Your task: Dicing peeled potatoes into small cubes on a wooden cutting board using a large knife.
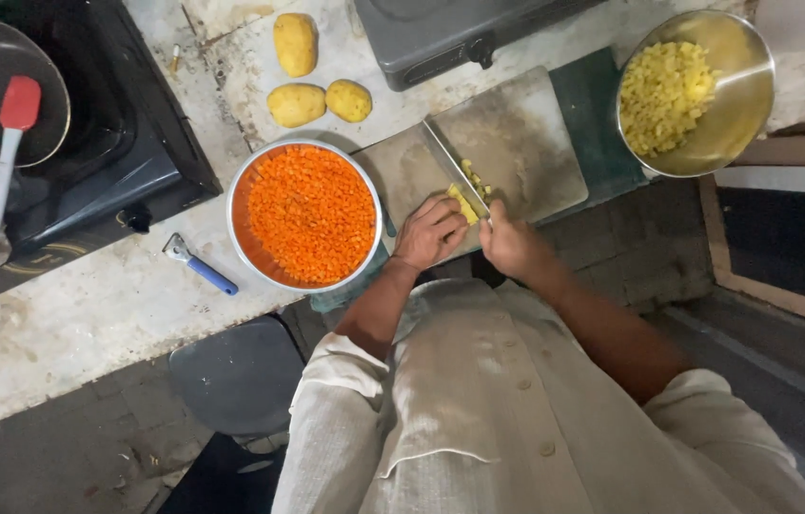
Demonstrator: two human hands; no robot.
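Dicing under way at the near edge of the cutting board (517, 143). Left hand (429, 233) lies curled over a piece of peeled potato (462, 204), fingertips pinning it to the board. Right hand (509, 243) is closed around a knife handle; the blade (455, 167) runs away from the person, up and to the left across the board, its edge set just beside the left fingertips. A few cut yellow cubes (472, 174) lie on the board along the blade.

Judgement: mid-cut on a potato piece that is nearly used up. Next stroke calls for the left fingers to creep back while keeping the piece pinned, since little of it shows beyond the knuckles.

Round about: pan of diced carrot (305, 215) touching the board's left side; steel bowl of potato cubes (697, 90) well off to the right; three whole peeled potatoes (312, 100) beyond the pan. Peeler with blue handle (198, 264) on the counter, left of the pan. Frying pan (3, 90) with a red spatula (8, 143) sits on the stove at far left.
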